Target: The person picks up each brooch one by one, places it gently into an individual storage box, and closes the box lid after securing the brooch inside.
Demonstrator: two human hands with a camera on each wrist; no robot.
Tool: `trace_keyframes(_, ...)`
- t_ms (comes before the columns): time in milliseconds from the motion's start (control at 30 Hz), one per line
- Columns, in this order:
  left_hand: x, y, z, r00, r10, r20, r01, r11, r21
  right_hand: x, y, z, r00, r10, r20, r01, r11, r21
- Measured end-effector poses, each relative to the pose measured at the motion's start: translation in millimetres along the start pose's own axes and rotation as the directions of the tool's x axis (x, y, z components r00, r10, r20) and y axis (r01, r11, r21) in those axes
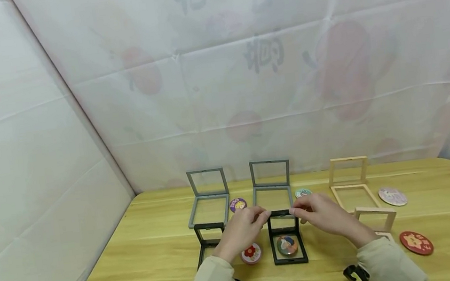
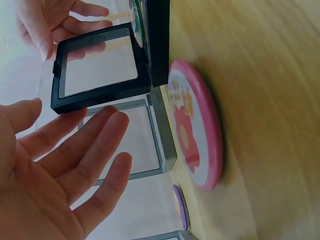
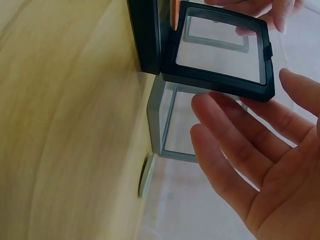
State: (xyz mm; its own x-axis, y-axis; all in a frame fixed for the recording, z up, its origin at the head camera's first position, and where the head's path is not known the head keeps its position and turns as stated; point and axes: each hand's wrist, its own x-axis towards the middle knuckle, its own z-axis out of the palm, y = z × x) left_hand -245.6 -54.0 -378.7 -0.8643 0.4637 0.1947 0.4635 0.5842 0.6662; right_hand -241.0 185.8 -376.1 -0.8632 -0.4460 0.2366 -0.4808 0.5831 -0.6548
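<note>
A black hinged display frame stands unfolded on the table, its lid upright. A round, multicoloured badge lies on the clear film of its lower half. My left hand touches the lid's left upper corner with fairly straight fingers, the thumb apart from it in the left wrist view. At the opposite corner, my right hand has its fingers against the lid, and its thumb is likewise off it. Beside the left hand lies a pink-rimmed badge with a red flower.
Left of the hands is another black frame, partly hidden. Two grey frames stand behind, with a purple badge and a teal badge. Beige frames, a pale badge and a red badge are right.
</note>
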Motion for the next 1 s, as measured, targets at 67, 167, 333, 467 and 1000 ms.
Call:
trace_keyframes(67, -0.4, -0.6, 0.3, 1.000, -0.004, 0.002, 0.004, 1.000, -0.014, 0.2, 0.3, 0.5, 1.000, -0.004, 0.006, 0.004, 1.000, 0.005)
trace_keyframes(167, -0.6, -1.0, 1.4, 1.000, -0.007, 0.010, 0.007, 1.000, -0.022, 0.1, 0.7, 1.1, 1.000, -0.001, 0.013, 0.001, 1.000, 0.011)
trace_keyframes(333, 0.3, -0.7, 5.8, 1.000, 0.009, 0.025, -0.009, 1.000, 0.006, 0.0, 2.0, 2.1, 1.000, 0.020, 0.022, -0.021, 0.999, 0.034)
trace_keyframes(467, -0.5, -0.2, 8.2, 1.000, -0.010, 0.024, 0.010, 1.000, 0.027, 0.3, 4.5, 2.9, 0.999, 0.033, 0.031, -0.035, 0.997, 0.067)
trace_keyframes(1000, -1.9, -0.7, 8.1, 0.983, -0.140, 0.122, 0.149, 0.986, -0.072, -3.6, 15.6, -0.1, 0.959, 0.156, 0.236, -0.220, 0.935, 0.279)
